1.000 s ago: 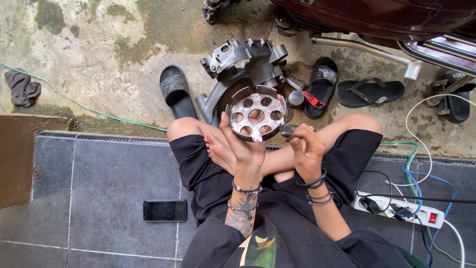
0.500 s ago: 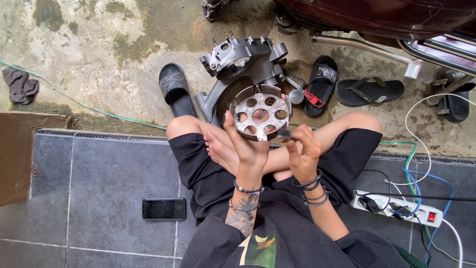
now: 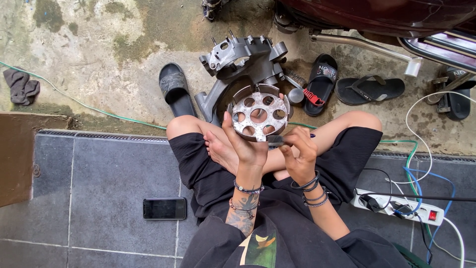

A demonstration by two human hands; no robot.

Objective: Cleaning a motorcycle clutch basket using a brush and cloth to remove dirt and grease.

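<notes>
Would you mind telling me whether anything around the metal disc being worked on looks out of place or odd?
A black smartphone lies on the floor tiles, left of the seated person. The left hand holds up a round perforated metal disc, its surface blotchy and worn; the right hand puts a small brush to its edge.

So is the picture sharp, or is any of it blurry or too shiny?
Head view: soft, even daylight with no hard shadows; the round metal disc with holes in the left hand looks sharp and only mildly shiny; the dark vehicle body at the top shows some sheen; straight tile lines bend a little near the edges.
</notes>
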